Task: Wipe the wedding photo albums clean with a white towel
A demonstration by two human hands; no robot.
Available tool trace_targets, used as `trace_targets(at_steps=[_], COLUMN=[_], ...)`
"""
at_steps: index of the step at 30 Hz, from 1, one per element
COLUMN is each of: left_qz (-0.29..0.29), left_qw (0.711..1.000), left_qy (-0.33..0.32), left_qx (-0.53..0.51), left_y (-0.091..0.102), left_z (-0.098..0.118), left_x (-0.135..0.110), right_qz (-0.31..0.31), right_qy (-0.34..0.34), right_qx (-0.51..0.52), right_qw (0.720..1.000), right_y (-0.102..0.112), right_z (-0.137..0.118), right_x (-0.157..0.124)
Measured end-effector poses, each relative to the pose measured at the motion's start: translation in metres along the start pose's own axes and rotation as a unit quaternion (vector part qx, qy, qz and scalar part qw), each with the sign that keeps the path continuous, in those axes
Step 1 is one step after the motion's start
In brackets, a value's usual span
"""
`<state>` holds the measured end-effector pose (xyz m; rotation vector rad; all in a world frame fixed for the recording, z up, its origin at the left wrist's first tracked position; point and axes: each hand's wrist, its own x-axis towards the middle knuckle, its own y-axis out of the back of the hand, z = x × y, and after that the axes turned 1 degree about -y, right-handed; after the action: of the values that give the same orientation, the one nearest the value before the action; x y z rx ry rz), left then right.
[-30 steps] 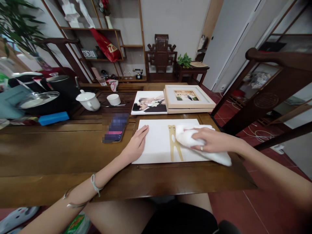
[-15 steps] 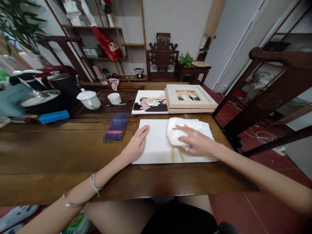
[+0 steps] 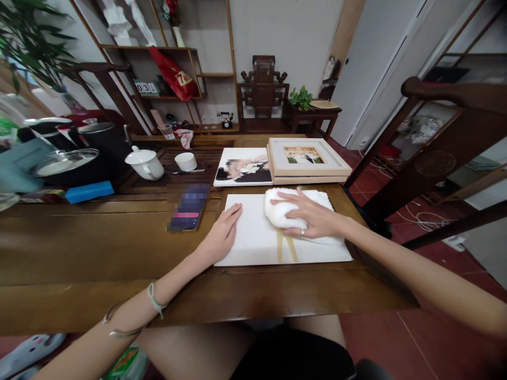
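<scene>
A white rectangular panel (image 3: 249, 243) lies flat on the wooden table (image 3: 158, 253) in front of me. Two yellowish strips (image 3: 285, 247) run down its lower middle. My left hand (image 3: 224, 235) rests flat on the panel's left edge, fingers stretched out and holding nothing. Under my right hand (image 3: 311, 214) is a bunched white towel (image 3: 277, 211), pressed on the panel's upper right part. The fingers of that hand spread over the towel and grip it. Part of the panel is hidden under the towel.
Behind the panel lie a photo print (image 3: 243, 168) and stacked picture frames (image 3: 309, 157). A phone (image 3: 189, 208) is left of the panel. Farther left are a lidded white cup (image 3: 144, 162), a small white bowl (image 3: 186, 161), a blue box (image 3: 89, 191) and a pan (image 3: 67, 163). A wooden chair (image 3: 431, 153) stands right.
My right hand and the towel have slid slightly left and toward the panel's far edge. My left hand stays in place.
</scene>
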<state>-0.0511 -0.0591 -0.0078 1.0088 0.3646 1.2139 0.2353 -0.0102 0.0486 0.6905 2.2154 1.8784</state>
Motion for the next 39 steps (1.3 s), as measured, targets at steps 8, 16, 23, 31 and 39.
trace_targets(at_steps=[8, 16, 23, 31, 39], left_qz=[-0.001, 0.005, 0.000, -0.002, 0.000], left_qw=[1.000, 1.000, 1.000, 1.000, 1.000], left_qy=[0.000, -0.005, 0.001, -0.002, 0.000], left_qx=[-0.001, 0.007, 0.017, 0.017, 0.011], left_y=[0.000, 0.000, 0.000, -0.001, -0.001], left_z=[0.000, 0.000, 0.001, -0.002, -0.001], left_x=[0.000, 0.000, 0.000, 0.000, 0.000], right_qz=[-0.004, -0.068, -0.037, 0.009, -0.071], right_qy=[0.008, 0.119, 0.031, -0.036, 0.045], right_qx=[-0.040, -0.007, -0.028, -0.038, -0.039], right_qw=[0.999, 0.991, 0.998, 0.999, 0.996], right_y=[-0.010, -0.014, -0.011, -0.010, -0.006], right_z=[-0.010, -0.071, -0.035, 0.007, -0.046], right_x=[0.002, -0.021, 0.001, 0.042, 0.017])
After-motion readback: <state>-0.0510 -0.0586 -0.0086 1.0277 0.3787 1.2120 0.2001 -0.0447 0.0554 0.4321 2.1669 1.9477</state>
